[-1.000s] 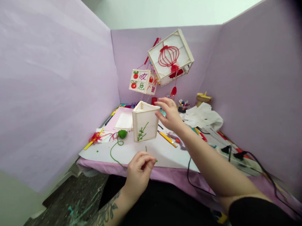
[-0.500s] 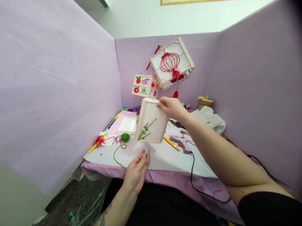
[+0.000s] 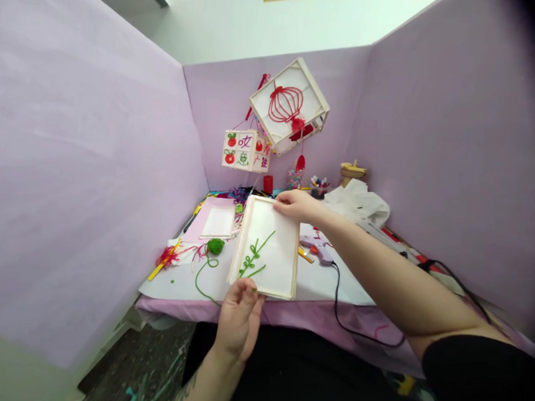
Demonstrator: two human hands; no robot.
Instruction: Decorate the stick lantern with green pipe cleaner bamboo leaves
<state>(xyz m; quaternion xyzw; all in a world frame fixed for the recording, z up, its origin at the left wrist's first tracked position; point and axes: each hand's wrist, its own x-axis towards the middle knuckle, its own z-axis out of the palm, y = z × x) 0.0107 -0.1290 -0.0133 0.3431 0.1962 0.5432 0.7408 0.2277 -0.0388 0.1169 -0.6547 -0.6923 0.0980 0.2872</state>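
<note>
My right hand (image 3: 297,206) grips the top right corner of a white framed panel (image 3: 283,265) with thin wooden edging. The panel is tilted above the front of the table. On its face, a sprig shape of green yarn (image 3: 252,255) runs up from the lower left. My left hand (image 3: 241,314) is at the panel's bottom left edge, thumb and fingers pinched together. A bit of green shows at its fingertips. Some of its fingers are hidden, and I cannot tell whether it also grips the frame. A green yarn ball (image 3: 216,246) lies left of the panel, its strand trailing toward my left hand.
A purple hot glue gun (image 3: 323,254) with a black cord lies right of the panel, beside a yellow cutter (image 3: 305,255). Lanterns (image 3: 290,105) hang at the back. A white framed sheet (image 3: 219,221), red yarn (image 3: 167,257) and crumpled white material (image 3: 358,202) lie around.
The panel has come down and nearer, tilting back a little. My left hand, which was below it with a short green yarn end, is now at its lower left edge. The view has shifted.
</note>
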